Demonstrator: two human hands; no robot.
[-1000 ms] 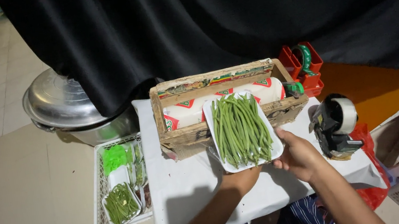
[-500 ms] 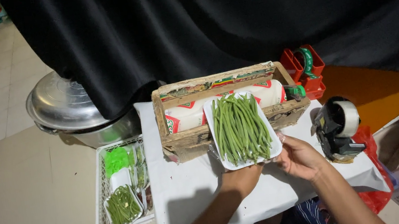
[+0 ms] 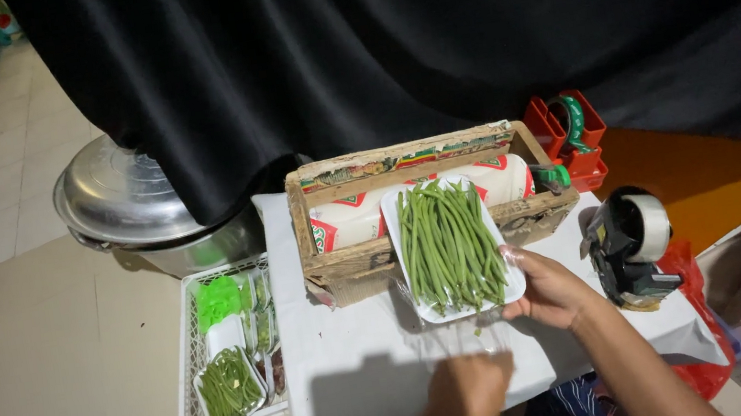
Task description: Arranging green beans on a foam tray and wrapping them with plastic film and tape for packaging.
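Observation:
A white foam tray (image 3: 463, 313) heaped with long green beans (image 3: 448, 245) rests half on a white table (image 3: 350, 336), half against a wooden box (image 3: 368, 261). My right hand (image 3: 551, 289) grips the tray's lower right corner. My left hand (image 3: 469, 395), blurred, is below the tray near the table's front edge, closed on a sheet of clear film (image 3: 452, 339) that runs from under the tray. A white roll of film (image 3: 353, 220) with red and green print lies inside the box.
A black tape dispenser (image 3: 632, 244) stands right of the tray and red holders (image 3: 572, 127) behind the box. On the floor at left, a white crate (image 3: 189, 359) holds packed bean trays, beside a lidded metal pot (image 3: 118, 200). A black curtain hangs behind.
My left hand has left the tray's lower edge and dropped toward me, drawing clear film with it. The tray and my right hand have stayed in place.

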